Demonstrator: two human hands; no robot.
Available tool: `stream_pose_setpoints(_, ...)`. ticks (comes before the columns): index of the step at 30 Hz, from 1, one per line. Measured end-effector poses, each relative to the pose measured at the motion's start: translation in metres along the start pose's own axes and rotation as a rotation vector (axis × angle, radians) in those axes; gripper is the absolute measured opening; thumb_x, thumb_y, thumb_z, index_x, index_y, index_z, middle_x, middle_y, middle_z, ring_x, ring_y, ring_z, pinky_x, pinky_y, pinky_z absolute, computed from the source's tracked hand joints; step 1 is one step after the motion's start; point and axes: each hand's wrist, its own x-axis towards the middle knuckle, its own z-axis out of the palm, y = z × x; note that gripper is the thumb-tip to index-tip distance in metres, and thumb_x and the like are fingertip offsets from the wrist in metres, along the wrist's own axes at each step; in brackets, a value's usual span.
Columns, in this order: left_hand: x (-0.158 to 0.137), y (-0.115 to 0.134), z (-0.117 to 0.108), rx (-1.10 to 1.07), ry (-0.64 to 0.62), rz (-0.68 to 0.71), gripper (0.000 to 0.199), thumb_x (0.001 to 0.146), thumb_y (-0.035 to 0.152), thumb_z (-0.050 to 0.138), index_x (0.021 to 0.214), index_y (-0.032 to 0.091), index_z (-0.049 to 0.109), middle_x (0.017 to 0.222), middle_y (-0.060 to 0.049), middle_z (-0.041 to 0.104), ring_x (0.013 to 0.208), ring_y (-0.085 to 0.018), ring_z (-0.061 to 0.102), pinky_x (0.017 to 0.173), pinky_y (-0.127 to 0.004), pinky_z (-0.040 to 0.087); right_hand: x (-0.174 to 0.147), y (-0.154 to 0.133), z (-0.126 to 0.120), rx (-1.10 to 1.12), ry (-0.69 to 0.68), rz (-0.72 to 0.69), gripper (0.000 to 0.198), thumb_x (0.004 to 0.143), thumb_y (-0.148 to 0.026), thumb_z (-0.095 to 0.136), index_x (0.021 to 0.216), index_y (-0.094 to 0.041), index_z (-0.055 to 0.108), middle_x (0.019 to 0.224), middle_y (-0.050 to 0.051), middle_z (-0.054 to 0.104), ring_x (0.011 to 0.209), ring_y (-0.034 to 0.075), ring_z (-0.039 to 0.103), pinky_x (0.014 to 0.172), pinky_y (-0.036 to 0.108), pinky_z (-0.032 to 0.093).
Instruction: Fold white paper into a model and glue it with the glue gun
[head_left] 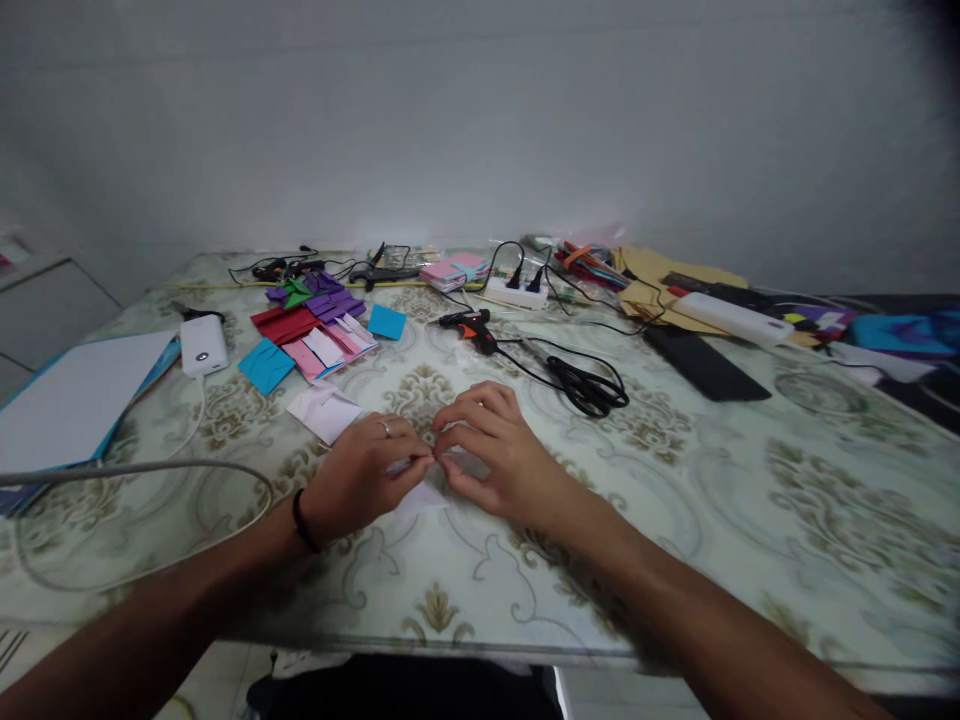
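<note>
My left hand [365, 468], with a ring and a dark wristband, pinches thumb and fingers together over a small piece of white paper [422, 499]. Facing it, my right hand [498, 452] has thumb and fingertips closed at the same spot, its other fingers curled. The fingertips of both hands nearly meet, and the paper is mostly hidden beneath them. Just beyond my left hand lies a folded white paper piece [325, 412]. Behind it are pink folded papers [321, 352], red ones [286, 323] and blue ones [266, 366].
A hot glue gun [475, 328] with a coiled black cord [589, 385] lies ahead. A black phone-like slab [705, 362] is at right. A white power bank [204, 345] and paper sheets [79, 395] are at left. A power strip [516, 293] stands near the wall.
</note>
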Motion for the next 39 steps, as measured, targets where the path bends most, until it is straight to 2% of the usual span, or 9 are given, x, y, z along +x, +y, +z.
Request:
stream_pose_setpoints(5,0.001,0.003,0.001,0.022,0.015,0.039,0.013,0.088,0.011,0.062,0.077,0.017,0.066,0.079,-0.004,0.071,0.078,-0.018,0.066,0.074,-0.032,0.051,0.001,-0.002,0.005,-0.04,0.044,-0.021,0.009,0.083,-0.015,0.063,0.085,-0.022,0.059,0.098,0.004,0.073,0.097,0.025,0.056,0.097,0.048,0.038)
stream_pose_setpoints(10,0.002,0.005,-0.002,-0.011,0.005,0.016,0.013,0.088,0.012,0.061,0.077,0.017,0.067,0.077,-0.003,0.071,0.076,-0.017,0.065,0.073,-0.031,0.05,0.003,-0.002,0.004,-0.042,0.065,-0.027,0.01,0.082,-0.014,0.062,0.084,-0.022,0.059,0.094,0.003,0.073,0.094,0.023,0.058,0.097,0.047,0.037)
stream_pose_setpoints(15,0.003,0.002,-0.007,-0.057,0.001,-0.016,0.013,0.087,0.013,0.064,0.077,0.018,0.068,0.077,-0.002,0.072,0.074,-0.016,0.065,0.072,-0.029,0.049,0.004,0.002,-0.003,-0.014,0.08,-0.028,0.013,0.082,-0.011,0.06,0.084,-0.023,0.057,0.09,0.002,0.072,0.09,0.022,0.059,0.097,0.046,0.037)
stream_pose_setpoints(24,0.005,-0.012,-0.011,-0.117,-0.049,-0.09,0.014,0.086,0.012,0.065,0.075,0.018,0.07,0.074,-0.001,0.07,0.072,-0.015,0.064,0.072,-0.027,0.049,0.001,0.023,-0.021,-0.036,0.036,0.063,0.013,0.079,-0.01,0.063,0.079,-0.023,0.058,0.089,0.003,0.071,0.089,0.023,0.058,0.092,0.045,0.037)
stream_pose_setpoints(27,0.004,-0.012,-0.009,-0.112,-0.044,-0.085,0.013,0.086,0.012,0.065,0.076,0.018,0.07,0.073,-0.001,0.07,0.073,-0.015,0.064,0.073,-0.027,0.048,0.001,0.023,-0.024,-0.032,0.035,0.082,0.011,0.081,-0.012,0.063,0.08,-0.022,0.059,0.092,0.004,0.072,0.091,0.024,0.057,0.09,0.045,0.038)
stream_pose_setpoints(32,0.003,-0.005,-0.005,-0.09,-0.039,-0.062,0.012,0.088,0.015,0.065,0.078,0.018,0.07,0.076,-0.002,0.071,0.074,-0.015,0.066,0.072,-0.027,0.049,0.0,0.012,-0.016,0.01,-0.024,0.058,0.011,0.087,-0.022,0.068,0.097,-0.022,0.066,0.105,0.007,0.073,0.102,0.026,0.055,0.093,0.047,0.038)
stream_pose_setpoints(34,0.004,-0.004,-0.005,-0.102,-0.03,-0.055,0.011,0.089,0.016,0.065,0.08,0.018,0.07,0.076,-0.002,0.072,0.075,-0.016,0.066,0.073,-0.027,0.05,0.0,0.01,-0.013,0.03,-0.052,0.033,0.004,0.09,-0.022,0.065,0.093,-0.023,0.067,0.099,0.006,0.073,0.101,0.025,0.055,0.094,0.047,0.037)
stream_pose_setpoints(39,0.006,-0.008,-0.01,-0.167,-0.02,-0.101,0.007,0.09,0.017,0.065,0.086,0.018,0.071,0.081,-0.004,0.071,0.077,-0.015,0.066,0.073,-0.026,0.051,-0.001,0.015,-0.016,0.067,-0.029,0.076,0.007,0.093,-0.02,0.063,0.086,-0.022,0.066,0.09,0.004,0.073,0.093,0.022,0.057,0.092,0.045,0.038)
